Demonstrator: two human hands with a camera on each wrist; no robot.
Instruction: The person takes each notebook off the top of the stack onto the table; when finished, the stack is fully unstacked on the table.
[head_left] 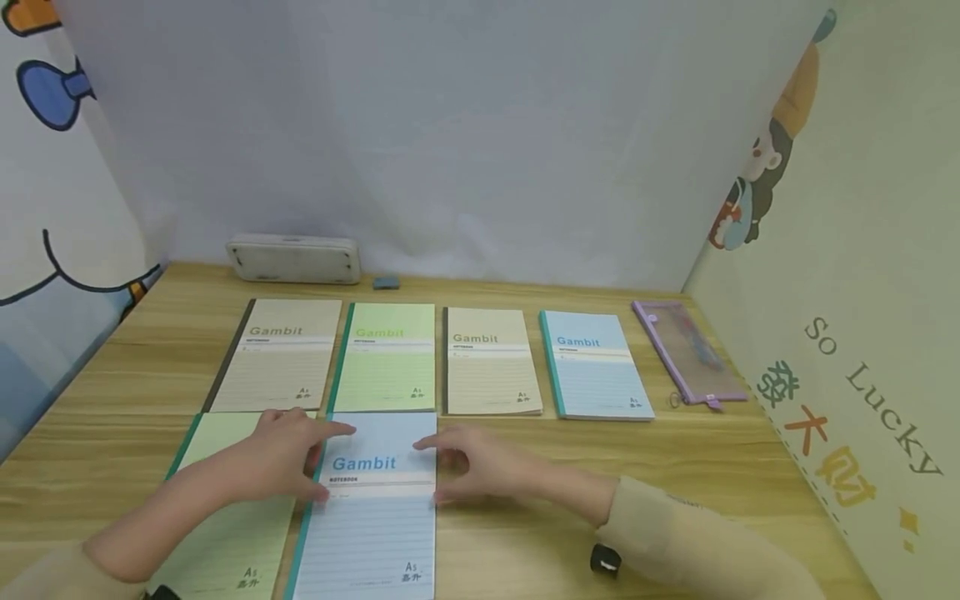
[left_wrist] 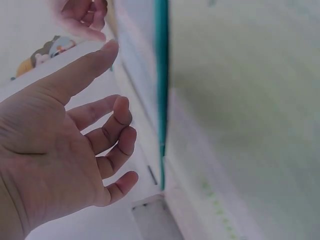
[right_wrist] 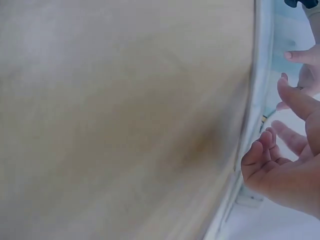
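A light-blue Gambit notebook point(head_left: 375, 517) lies flat at the table's front, beside a green notebook point(head_left: 225, 525) on its left. My left hand point(head_left: 330, 460) hovers at the blue notebook's left edge, over the seam between the two covers, with its fingers spread and loosely bent. My right hand point(head_left: 438, 471) sits at the right edge, relaxed, fingertips by the cover. Neither hand grips anything. In the left wrist view the left hand point(left_wrist: 112, 125) is empty beside the green cover point(left_wrist: 240, 125). The right wrist view shows the right hand point(right_wrist: 280, 150) bare over the wood.
Behind lie a row of notebooks: beige point(head_left: 281, 358), green point(head_left: 386, 362), beige point(head_left: 491, 367), blue point(head_left: 596, 371). A purple mesh pouch point(head_left: 686, 350) lies at the right. A white pencil case point(head_left: 294, 258) and a small eraser point(head_left: 386, 283) sit by the back wall.
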